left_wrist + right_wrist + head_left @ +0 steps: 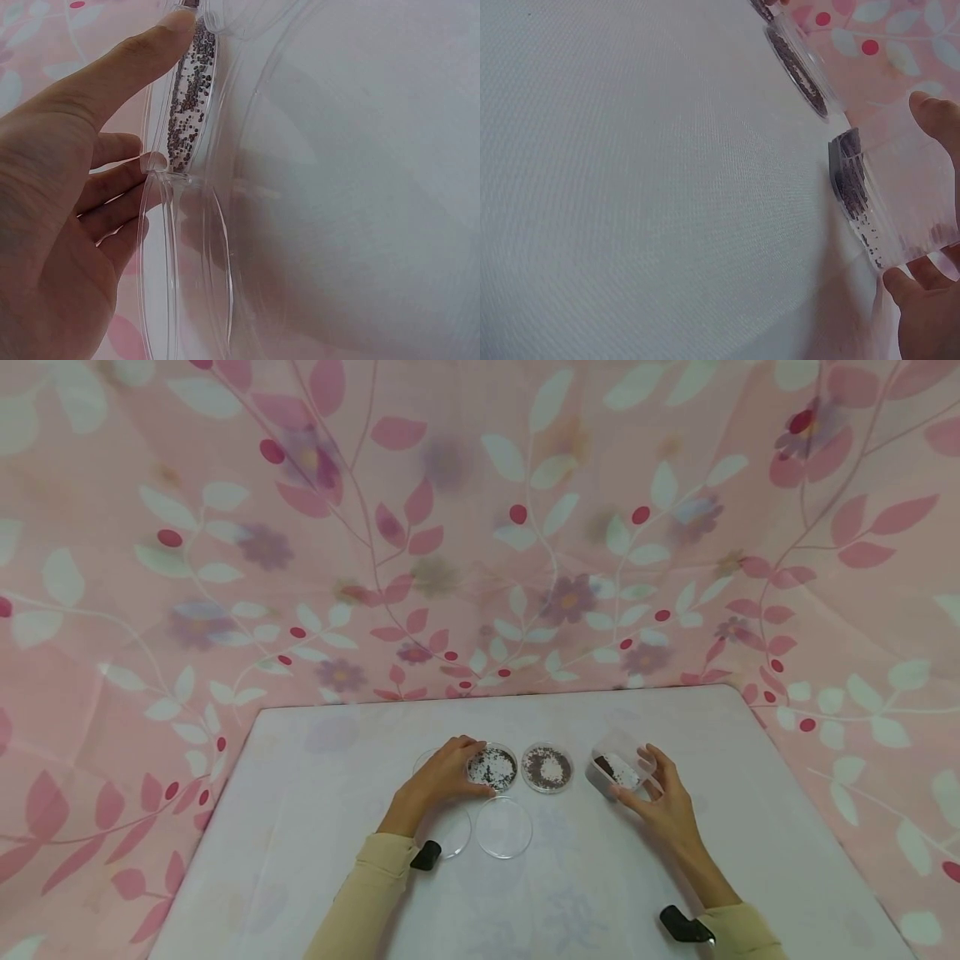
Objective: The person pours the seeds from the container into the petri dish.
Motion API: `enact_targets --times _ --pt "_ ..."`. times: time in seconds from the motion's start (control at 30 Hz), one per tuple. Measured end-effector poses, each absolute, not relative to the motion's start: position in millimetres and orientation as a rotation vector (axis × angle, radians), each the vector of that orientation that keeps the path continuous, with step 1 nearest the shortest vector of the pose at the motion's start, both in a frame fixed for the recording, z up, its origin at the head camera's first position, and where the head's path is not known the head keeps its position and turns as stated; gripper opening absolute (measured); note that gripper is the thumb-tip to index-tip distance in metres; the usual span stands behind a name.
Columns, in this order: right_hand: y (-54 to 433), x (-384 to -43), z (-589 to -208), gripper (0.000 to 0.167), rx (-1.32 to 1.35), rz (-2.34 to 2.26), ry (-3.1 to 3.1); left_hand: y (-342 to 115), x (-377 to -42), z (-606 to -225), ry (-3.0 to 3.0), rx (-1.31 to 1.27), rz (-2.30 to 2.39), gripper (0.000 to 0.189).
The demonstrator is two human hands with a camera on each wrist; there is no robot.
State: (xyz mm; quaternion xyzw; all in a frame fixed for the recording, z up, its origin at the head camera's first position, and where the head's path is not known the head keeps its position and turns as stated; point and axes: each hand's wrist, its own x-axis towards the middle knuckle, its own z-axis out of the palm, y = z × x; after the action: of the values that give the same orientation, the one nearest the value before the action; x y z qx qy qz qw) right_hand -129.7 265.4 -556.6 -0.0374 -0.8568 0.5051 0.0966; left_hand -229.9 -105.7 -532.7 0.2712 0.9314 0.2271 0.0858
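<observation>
My left hand (441, 778) grips a clear round petri dish (495, 768) by its edge, thumb at the near rim and fingers at the far one. Dark and white granules are spread in it. Just right of it lies a second petri dish (547, 768) with a similar mix, its white grains heaped toward the middle. My right hand (669, 806) holds a clear plastic box (598, 783) between thumb and fingers. Dark and white granules lie inside the box, the dark ones toward its left end. In the right wrist view, dark granules (851, 184) show through the box wall.
Two clear round lids or dishes, one at the right (504, 828) and one at the left (456, 835), lie in front of the filled dishes. Another clear rim (422, 760) shows behind the left hand. A white cloth covers the table (585, 902); a floral curtain (480, 568) hangs around it.
</observation>
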Motion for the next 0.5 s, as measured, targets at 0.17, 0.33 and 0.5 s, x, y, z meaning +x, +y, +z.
enact_targets --times 0.17,0.33,0.5 --pt "265.2 -129.1 -554.4 0.097 -0.101 1.487 -2.542 -106.1 -229.9 -532.8 2.777 0.819 0.693 0.089" --pt "264.7 -129.6 -551.2 0.097 -0.099 1.457 -2.561 -106.7 -230.7 -532.7 2.779 0.835 0.696 0.089" --pt "262.4 -129.3 -546.2 0.102 -0.083 1.31 -2.526 -107.1 -230.8 -533.1 2.782 0.854 0.698 0.089"
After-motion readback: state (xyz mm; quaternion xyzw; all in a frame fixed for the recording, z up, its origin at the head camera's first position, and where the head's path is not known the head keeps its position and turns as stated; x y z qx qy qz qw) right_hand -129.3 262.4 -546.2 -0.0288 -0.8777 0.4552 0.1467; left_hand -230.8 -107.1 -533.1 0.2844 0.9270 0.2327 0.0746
